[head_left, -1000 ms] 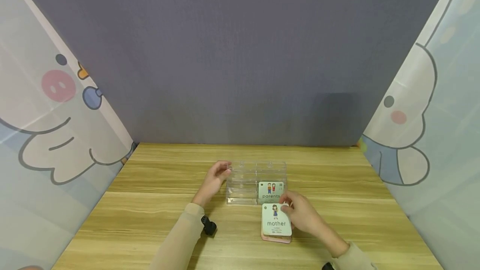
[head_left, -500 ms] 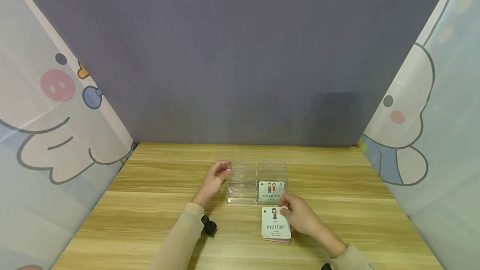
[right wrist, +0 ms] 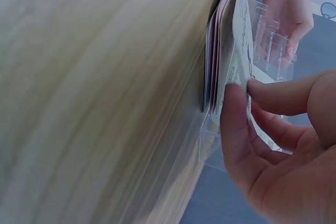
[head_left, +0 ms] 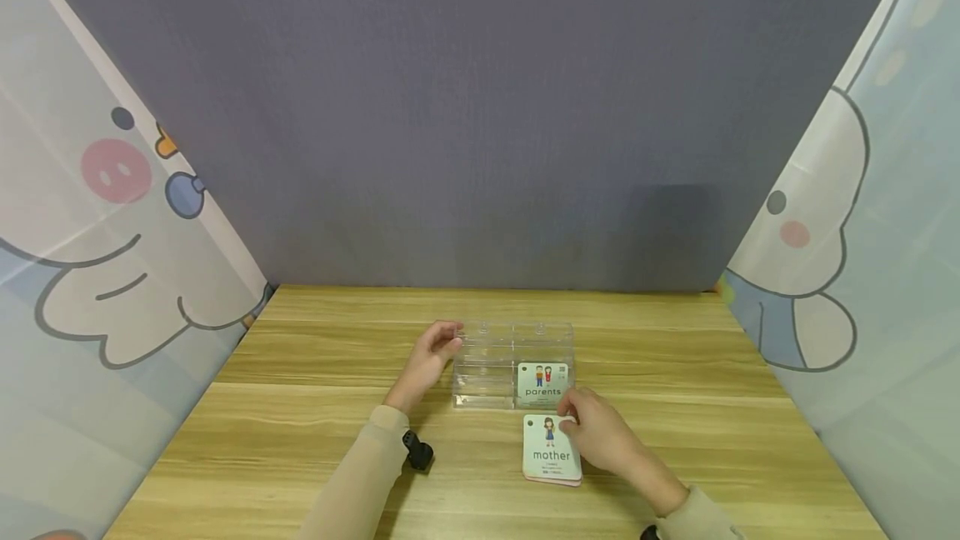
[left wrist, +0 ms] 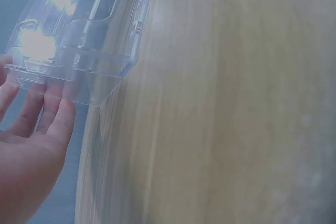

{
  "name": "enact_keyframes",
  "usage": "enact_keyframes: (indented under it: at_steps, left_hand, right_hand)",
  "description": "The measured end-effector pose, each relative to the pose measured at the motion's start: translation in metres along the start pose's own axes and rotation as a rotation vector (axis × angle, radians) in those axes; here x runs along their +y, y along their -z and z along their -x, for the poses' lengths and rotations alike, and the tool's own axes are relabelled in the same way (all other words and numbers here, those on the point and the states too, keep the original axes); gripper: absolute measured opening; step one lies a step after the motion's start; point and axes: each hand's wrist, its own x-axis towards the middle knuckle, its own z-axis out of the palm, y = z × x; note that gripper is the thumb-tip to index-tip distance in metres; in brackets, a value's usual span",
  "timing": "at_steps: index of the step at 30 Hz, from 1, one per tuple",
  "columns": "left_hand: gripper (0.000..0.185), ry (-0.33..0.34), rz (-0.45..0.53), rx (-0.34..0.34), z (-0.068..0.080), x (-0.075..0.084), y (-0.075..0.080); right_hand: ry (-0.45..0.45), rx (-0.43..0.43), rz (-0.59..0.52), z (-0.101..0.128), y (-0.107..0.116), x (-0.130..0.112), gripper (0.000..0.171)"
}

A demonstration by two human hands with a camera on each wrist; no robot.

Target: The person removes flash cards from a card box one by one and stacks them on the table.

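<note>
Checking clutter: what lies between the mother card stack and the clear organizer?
Only bare wooden table separates the mother card stack from the clear organizer, per the head view.

The wooden surface carries a clear plastic organizer near its centre. Just in front of the organizer lies a stack of flashcards, its top card reading "mother".

Clear organiser blocks mid-table, card stack just before it, bare wood around

Clear glossy plastic box, wood-grain table
</note>
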Motion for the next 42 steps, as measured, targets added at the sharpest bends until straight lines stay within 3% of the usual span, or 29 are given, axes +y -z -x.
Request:
enact_keyframes:
  at_steps: [7, 28, 42]
  left_hand:
    - [0.036, -0.002, 0.006, 0.003, 0.000, -0.001, 0.000]
    - [0.036, 0.007, 0.025, 0.000, 0.001, 0.002, -0.001]
    - [0.036, 0.006, 0.028, 0.002, 0.000, 0.001, -0.001]
  right_hand:
    - [0.005, 0.012, 0.080, 0.000, -0.001, -0.001, 0.015]
    - [0.050, 0.109, 0.112, -0.006, 0.002, -0.003, 0.016]
    - [0.073, 0.222, 0.168, -0.013, 0.005, -0.002, 0.010]
